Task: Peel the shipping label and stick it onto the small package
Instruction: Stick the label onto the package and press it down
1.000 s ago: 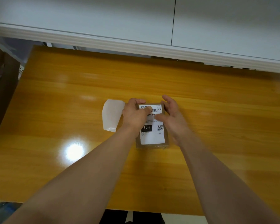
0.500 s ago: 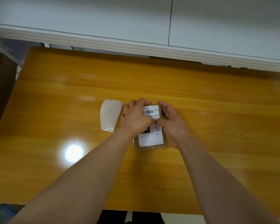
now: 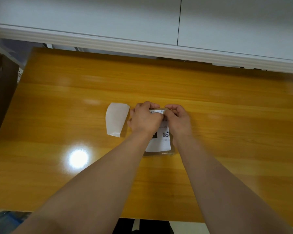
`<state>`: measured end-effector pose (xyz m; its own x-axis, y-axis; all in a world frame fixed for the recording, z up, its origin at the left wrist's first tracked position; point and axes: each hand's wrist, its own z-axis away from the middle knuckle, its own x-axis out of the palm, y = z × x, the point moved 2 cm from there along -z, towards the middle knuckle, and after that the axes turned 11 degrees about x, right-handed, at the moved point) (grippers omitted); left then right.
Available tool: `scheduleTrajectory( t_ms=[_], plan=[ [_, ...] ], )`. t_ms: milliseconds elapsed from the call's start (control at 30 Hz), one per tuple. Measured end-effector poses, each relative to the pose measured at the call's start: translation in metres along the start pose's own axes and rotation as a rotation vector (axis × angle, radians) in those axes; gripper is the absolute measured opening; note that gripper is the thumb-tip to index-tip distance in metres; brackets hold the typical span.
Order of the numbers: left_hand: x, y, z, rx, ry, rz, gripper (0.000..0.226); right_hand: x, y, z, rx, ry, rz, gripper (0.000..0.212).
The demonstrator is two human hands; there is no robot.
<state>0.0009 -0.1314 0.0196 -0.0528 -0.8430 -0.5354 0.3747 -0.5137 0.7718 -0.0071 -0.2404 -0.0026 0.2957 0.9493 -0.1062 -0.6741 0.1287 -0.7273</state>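
Observation:
A small brown package (image 3: 159,153) lies flat on the orange wooden table (image 3: 227,132). A white shipping label (image 3: 161,144) with a QR code covers its top face. My left hand (image 3: 145,119) and my right hand (image 3: 178,119) both rest on the far half of the label, fingers curled, fingertips meeting at the package's far edge. The hands hide the barcode and most of the upper label. Only the label's near half and the package's near edge show.
A curled white backing sheet (image 3: 116,121) lies on the table just left of my left hand. A white wall and ledge (image 3: 142,46) run along the table's far edge. Dark furniture (image 3: 2,98) stands at the left. A lamp glare spot (image 3: 78,157) shines on the tabletop.
Both hands have slid toward the far edge of the package and closed in together, now covering the barcode area that showed before. The package and backing sheet have stayed in place.

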Motion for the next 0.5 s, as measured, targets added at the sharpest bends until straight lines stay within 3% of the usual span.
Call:
scheduleTrajectory(
  t_ms=[333, 500],
  plan=[
    [0.004, 0.0, -0.004, -0.055, 0.058, 0.042, 0.024, 0.008, -0.009, 0.0, 0.007, 0.035, 0.069, 0.018],
    [0.003, -0.001, -0.004, -0.066, 0.043, 0.078, 0.012, -0.004, -0.005, 0.001, 0.045, -0.055, 0.074, 0.011]
  ],
)
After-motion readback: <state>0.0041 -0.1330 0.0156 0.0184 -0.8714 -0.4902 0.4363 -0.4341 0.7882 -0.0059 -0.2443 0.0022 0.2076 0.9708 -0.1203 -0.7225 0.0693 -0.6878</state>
